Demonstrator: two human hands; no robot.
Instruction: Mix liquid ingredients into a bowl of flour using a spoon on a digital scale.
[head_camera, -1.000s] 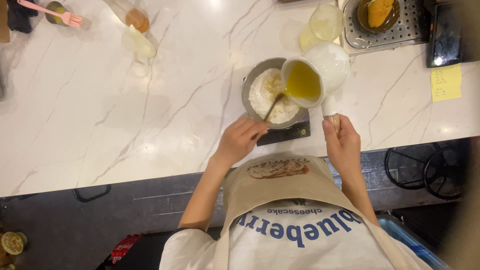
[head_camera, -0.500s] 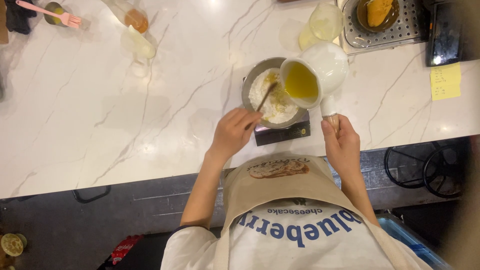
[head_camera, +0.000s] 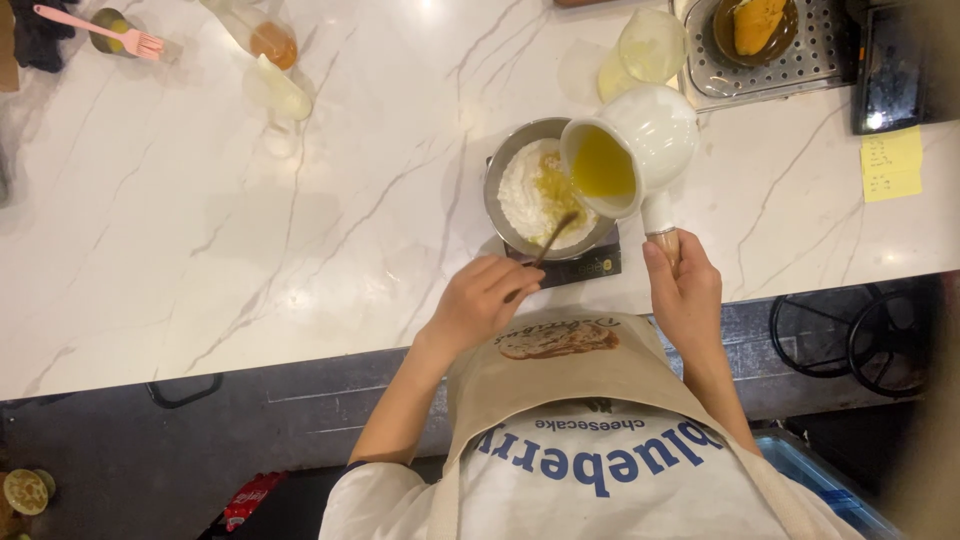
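A metal bowl (head_camera: 505, 170) with white flour and a yellow wet patch stands on a black scale (head_camera: 580, 268) near the counter's front edge. My right hand (head_camera: 685, 290) grips the wooden handle of a white saucepan (head_camera: 655, 125). The pan is tilted over the bowl's right rim, with yellow liquid at its lip. My left hand (head_camera: 480, 300) is closed on a thin wooden stirrer (head_camera: 555, 235) whose tip rests in the flour. A beige apron covers my front below.
On the white marble counter (head_camera: 300, 220) lie a pink utensil (head_camera: 100, 25) on a small cup, a bottle of amber liquid (head_camera: 270, 40), a glass bowl (head_camera: 650, 45), a metal tray (head_camera: 800, 60) with orange food, a yellow note (head_camera: 890, 165) and a black device (head_camera: 890, 70).
My left hand has drawn back toward the counter edge with the stirrer. The yellow patch in the flour has grown. The saucepan stays tilted over the bowl.
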